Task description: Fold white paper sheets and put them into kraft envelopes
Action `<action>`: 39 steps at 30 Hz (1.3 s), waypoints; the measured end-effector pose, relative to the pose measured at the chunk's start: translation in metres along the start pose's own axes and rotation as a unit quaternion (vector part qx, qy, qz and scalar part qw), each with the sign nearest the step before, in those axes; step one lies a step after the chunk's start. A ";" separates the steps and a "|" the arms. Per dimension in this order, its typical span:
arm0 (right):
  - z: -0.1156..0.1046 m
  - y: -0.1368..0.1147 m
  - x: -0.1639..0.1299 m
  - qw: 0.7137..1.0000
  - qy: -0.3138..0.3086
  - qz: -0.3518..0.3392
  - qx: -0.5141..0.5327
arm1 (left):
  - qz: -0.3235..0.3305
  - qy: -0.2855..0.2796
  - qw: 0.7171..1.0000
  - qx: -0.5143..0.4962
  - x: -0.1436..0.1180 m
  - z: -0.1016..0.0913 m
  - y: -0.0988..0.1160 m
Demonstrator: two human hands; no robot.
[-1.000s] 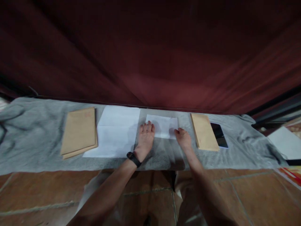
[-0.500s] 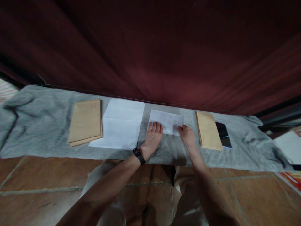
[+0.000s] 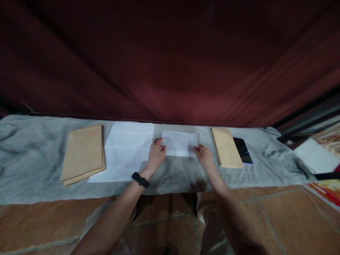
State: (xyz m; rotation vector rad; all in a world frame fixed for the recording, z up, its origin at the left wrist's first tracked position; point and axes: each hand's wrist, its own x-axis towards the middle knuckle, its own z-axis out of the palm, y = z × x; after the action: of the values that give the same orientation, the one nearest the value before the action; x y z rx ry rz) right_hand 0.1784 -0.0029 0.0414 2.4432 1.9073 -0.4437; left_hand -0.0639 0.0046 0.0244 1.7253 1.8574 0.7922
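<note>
Dark red fabric [image 3: 170,78] hangs like a wall behind a long, narrow surface draped in rumpled grey cloth [image 3: 172,180], with terracotta floor tiles [image 3: 294,216] showing below. On that cloth, midway along, a small white paper [image 3: 179,143] lies flat between the person's two hands. What has just changed is the left hand [image 3: 156,152]: a moment ago it was laid over the paper's left end, fingers stretched across it, and now it has drawn back to the left edge and turned, thumb and fingers parted. With that, almost the whole face of the paper is uncovered, and I take the flattening there to be over for the moment. The right hand [image 3: 204,156] has kept its place at the opposite edge, fingers curled in with the thumb near the paper; whether it pinches, I cannot tell from where I stand. Closest to being in the way is the larger white sheet [image 3: 129,156], creased across, whose right edge runs behind the left hand. Brown envelopes [image 3: 82,152] overlap that sheet's far-left side. Off to the right, beyond the right hand, sit narrower tan envelopes [image 3: 227,148], a dark-screened device [image 3: 243,151] close against them. A black wristband [image 3: 140,180] circles the left wrist.
</note>
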 end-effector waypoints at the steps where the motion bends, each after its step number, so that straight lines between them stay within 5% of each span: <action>1: 0.000 0.001 0.000 1.000 -0.001 -0.003 0.002 | -0.011 0.003 1.000 -0.027 0.005 0.001 -0.005; 9: 0.003 0.003 0.000 1.000 0.007 -0.011 0.020 | -0.050 0.040 0.996 -0.061 0.007 0.004 -0.012; 16: 0.004 0.004 -0.002 0.999 0.017 -0.016 0.024 | -0.071 -0.036 0.994 -0.069 0.006 0.000 -0.009; 29: 0.015 -0.005 -0.010 0.994 0.099 -0.005 -0.047 | -0.052 -0.025 0.995 0.081 0.002 -0.004 0.007; 39: 0.008 -0.014 -0.016 0.987 0.156 -0.044 0.017 | -0.020 -0.023 0.991 0.130 -0.001 -0.001 0.006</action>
State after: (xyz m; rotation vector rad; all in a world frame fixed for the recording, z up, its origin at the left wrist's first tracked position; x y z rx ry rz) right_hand 0.1596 -0.0158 0.0399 2.5866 2.1427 -0.0976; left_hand -0.0602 0.0040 0.0290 1.8369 2.0305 0.5063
